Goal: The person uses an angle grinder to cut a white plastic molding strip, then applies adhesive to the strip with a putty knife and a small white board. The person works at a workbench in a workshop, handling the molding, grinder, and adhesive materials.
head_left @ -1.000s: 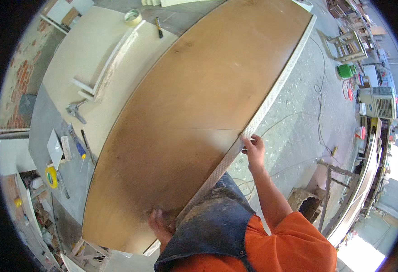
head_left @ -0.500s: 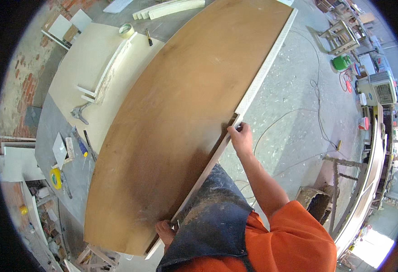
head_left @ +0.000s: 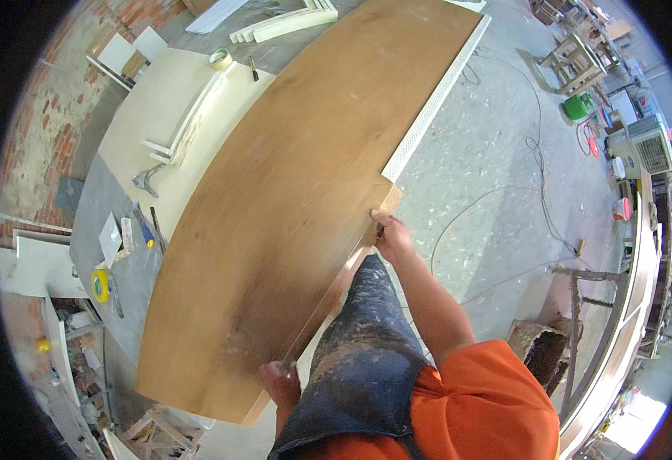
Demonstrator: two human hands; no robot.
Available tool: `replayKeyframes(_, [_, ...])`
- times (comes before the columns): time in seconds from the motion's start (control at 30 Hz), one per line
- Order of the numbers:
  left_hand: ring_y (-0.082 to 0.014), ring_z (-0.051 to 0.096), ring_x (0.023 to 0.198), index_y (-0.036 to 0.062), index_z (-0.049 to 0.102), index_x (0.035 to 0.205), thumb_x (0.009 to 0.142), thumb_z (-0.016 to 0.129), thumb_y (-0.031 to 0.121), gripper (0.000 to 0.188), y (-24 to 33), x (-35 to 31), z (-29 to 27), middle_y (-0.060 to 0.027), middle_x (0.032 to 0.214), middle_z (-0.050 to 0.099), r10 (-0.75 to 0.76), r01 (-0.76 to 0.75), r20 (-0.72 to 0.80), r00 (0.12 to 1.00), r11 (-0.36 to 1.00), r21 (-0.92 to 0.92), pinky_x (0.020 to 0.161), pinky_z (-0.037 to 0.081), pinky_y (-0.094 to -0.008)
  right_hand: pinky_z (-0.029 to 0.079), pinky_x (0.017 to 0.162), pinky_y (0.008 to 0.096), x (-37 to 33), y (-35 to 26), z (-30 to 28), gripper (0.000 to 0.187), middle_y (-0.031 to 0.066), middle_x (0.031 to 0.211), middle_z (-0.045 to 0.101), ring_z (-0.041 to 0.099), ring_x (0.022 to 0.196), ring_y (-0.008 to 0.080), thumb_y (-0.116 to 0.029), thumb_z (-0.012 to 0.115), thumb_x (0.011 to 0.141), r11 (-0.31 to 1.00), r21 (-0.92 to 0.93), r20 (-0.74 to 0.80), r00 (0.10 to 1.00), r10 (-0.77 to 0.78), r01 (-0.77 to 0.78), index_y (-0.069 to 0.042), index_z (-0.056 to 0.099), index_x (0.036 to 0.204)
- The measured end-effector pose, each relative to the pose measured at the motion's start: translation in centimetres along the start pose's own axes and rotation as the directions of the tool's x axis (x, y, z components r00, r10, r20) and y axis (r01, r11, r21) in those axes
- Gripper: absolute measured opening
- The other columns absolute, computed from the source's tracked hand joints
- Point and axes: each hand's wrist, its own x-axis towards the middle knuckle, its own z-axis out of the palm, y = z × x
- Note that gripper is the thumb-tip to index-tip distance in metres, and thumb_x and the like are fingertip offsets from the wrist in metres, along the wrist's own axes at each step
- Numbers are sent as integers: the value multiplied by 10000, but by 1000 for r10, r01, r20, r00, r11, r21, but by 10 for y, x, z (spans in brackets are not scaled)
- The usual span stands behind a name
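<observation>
A large brown wooden board point(head_left: 275, 192) with one long curved side lies across the middle of the view. Along the lower part of its straight side, a narrow brown edge strip point(head_left: 388, 201) sits against the board. My right hand point(head_left: 394, 236) pinches this strip near its upper end, the thumb over the top face. Farther down the same side, my left hand point(head_left: 281, 382) is closed at the strip near the board's lower corner; part of its fingers is hidden. Beyond my right hand, a white perforated strip point(head_left: 437, 96) runs along the board's edge.
Left of the board, a grey table point(head_left: 91, 207) bears a pale sheet, a hammer point(head_left: 146, 180), a tape roll point(head_left: 219, 59) and a yellow tape measure point(head_left: 100, 285). White curved pieces point(head_left: 286, 24) lie beyond. A cable point(head_left: 535, 146) trails over the floor at right.
The edge strip stood above the board's side; now its top lies about level with the board's face. Both hands have shifted slightly, the right one leftward, and the view has moved a little.
</observation>
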Motion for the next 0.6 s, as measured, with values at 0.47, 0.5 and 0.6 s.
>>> replayKeyframes(0.47, [-262,612,710,-59,625,805,863,733,329,407,-67,6,2,-137,746,661,-528,482,-66,846,813,-327,675,508,-447,499,1017,399,7,-18,-13,461,57,1260,643,630,1137,227,-89,721,908,951,7,294,910,294,-309,-57,551,1336])
replayKeyframes(0.5, [-247,604,709,-48,622,795,870,730,344,414,-58,14,0,-120,742,655,-505,477,-63,861,843,-247,665,502,-439,497,1022,398,11,-19,-12,464,55,1260,642,628,1140,225,-82,720,907,945,-12,314,896,314,-327,-62,548,1338])
replayKeyframes(0.6, [-205,570,741,1,620,793,882,700,310,331,-44,22,-14,-79,768,632,-723,716,102,684,637,-286,633,468,-394,503,1010,391,16,-19,-12,471,53,1230,648,629,1135,218,-65,715,900,932,-24,312,883,351,-362,-68,539,1337])
